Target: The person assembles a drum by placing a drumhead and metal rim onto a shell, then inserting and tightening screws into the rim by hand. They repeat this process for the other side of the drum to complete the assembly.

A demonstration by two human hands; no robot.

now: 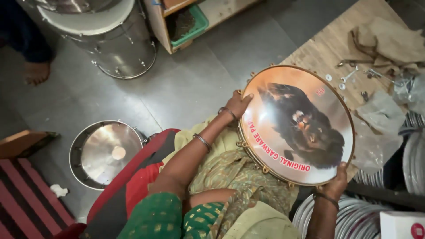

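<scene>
Head view showed a drumhead (297, 126) held tilted over the lap, above the floor. Left hand (239, 104) gripped its upper-left rim; right hand (336, 182) gripped its lower-right rim. A board (318, 48) with screws (347, 77) lay behind, metal shell (106, 152) left.

L hand (239, 104) raised, arm stretched up and fwd from the shoulder, elbow nearly straight, forearm bare. Thumb tip laid out toward the right, other fingers curled under and hidden, so grip is clamped on an edge. 2 metal bangles on that arm: 1 at the wrist, 1 further down the forearm. R hand (337, 181) lower, forearm rising from the bottom of the view, wrist bent slightly inward, fingers wrapped around an edge, knuckles showing. 1 dark bangle at that wrist. Hands well apart, both closed in a hold.
</scene>
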